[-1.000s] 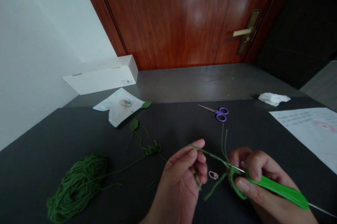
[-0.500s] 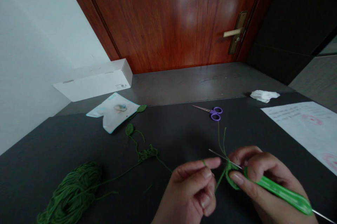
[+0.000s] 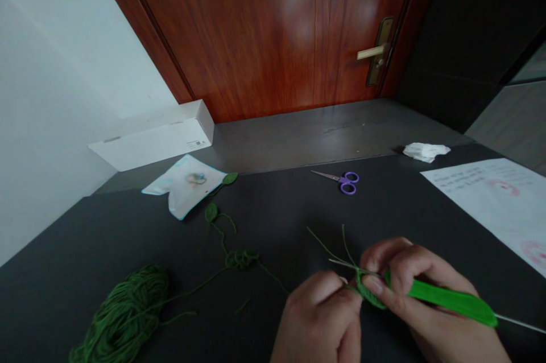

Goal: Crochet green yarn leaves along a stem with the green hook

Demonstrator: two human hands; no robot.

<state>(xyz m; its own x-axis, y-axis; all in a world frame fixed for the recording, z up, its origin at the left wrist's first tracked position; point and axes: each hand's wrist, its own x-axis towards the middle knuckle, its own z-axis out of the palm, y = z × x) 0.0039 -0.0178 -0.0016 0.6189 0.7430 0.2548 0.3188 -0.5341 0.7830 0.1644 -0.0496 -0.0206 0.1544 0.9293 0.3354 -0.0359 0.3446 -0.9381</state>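
Small green crocheted piece (image 3: 371, 296): held above the near part of the black tabletop (image 3: 273, 209), between the hands, with two thin green tails standing off its top.

Right hand (image 3: 430, 286): closed around a slim metal crochet hook with a bright green handle (image 3: 454, 300), thumb also pressing the piece. Bare shaft passes by its upper edge, tip pointing left. Left hand (image 3: 319, 314): fingers curled together, tips against the left edge; exact pinch hidden.

Handling, my judgement: pinch the fabric close to the working loop, feed yarn with light, even tension, and turn the hook's throat so it catches yarn without splitting plies. Loose tails sit near the tip; best folded back from it.

Dark green yarn strand (image 3: 273, 276) runs from the left hand to a small loose tangle (image 3: 242, 259), then on to the big dark green yarn skein (image 3: 123, 314). That tangle could snag; slack this side of it would help.

Farther out: green crocheted leaf (image 3: 211, 213), white-and-clear plastic packet (image 3: 185, 186), purple-handled scissors (image 3: 347, 182), well apart from the hands.
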